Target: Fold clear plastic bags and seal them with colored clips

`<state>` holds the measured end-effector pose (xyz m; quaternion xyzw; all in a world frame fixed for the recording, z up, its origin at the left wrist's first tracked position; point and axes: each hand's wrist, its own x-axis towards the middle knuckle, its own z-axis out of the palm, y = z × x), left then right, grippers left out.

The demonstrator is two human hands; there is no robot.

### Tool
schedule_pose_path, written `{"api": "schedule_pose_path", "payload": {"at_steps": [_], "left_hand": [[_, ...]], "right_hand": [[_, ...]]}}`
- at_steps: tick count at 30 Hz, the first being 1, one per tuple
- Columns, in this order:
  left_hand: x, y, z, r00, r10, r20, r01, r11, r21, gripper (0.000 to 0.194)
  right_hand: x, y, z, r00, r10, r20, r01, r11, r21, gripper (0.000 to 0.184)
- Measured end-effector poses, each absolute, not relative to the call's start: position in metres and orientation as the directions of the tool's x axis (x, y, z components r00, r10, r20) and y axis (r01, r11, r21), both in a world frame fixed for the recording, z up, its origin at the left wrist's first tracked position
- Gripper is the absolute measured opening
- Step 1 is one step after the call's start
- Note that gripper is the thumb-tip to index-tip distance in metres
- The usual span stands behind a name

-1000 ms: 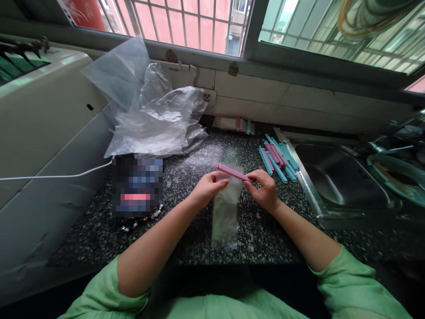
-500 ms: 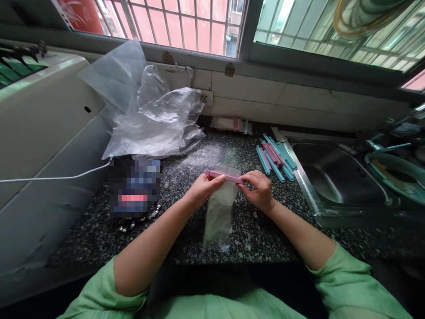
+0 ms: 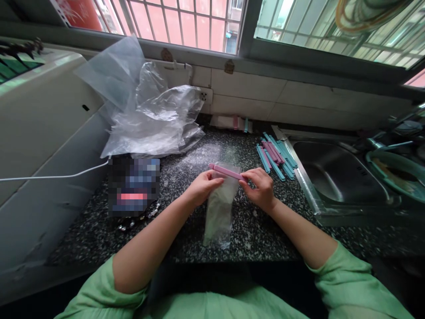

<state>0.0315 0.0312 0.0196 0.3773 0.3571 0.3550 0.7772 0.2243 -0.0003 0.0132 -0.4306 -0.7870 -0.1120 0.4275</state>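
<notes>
A pink clip [image 3: 227, 172] lies slantwise across the top of a clear bag [image 3: 219, 210], which stretches from it toward six o'clock, above the speckled counter [image 3: 265, 239]. The right hand [image 3: 259, 188] pinches the clip's end at four o'clock between thumb and fingers; the left hand [image 3: 206, 186], at eight o'clock, pinches the bag's edge just below the clip's other end. Near two o'clock sits a pile of blue and pink clips [image 3: 276, 158], beside the metal sink [image 3: 341, 177] at three. A clipped packet [image 3: 224, 122] rests at twelve, crumpled plastic bags [image 3: 156, 115] at ten.
</notes>
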Motion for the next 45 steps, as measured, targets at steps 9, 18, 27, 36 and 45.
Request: {"api": "schedule_pose_path", "payload": {"at_steps": [9,18,27,36,45], "left_hand": [[0.026,0.034,0.027,0.473,0.799,-0.372,-0.215,0.514,0.83,0.028],[0.027,0.033,0.031,0.446,0.815,-0.371,-0.183,0.489,0.853,0.017],[0.027,0.034,0.029,0.427,0.834,-0.35,-0.143,0.444,0.884,0.021],[0.027,0.034,0.029,0.416,0.858,-0.3,-0.199,0.408,0.891,0.023],[0.024,0.038,0.025,0.466,0.831,-0.304,-0.234,0.447,0.864,0.03]], "right_hand": [[0.225,0.001,0.013,-0.274,0.568,0.776,0.775,0.608,-0.172,0.009],[0.225,0.001,0.014,-0.292,0.592,0.751,0.783,0.599,-0.167,0.008],[0.227,0.003,0.013,-0.325,0.625,0.709,0.814,0.567,-0.126,0.014],[0.228,0.002,0.012,-0.31,0.646,0.698,0.82,0.553,-0.146,0.013],[0.227,0.003,0.014,-0.295,0.618,0.729,0.819,0.556,-0.139,0.012]]}}
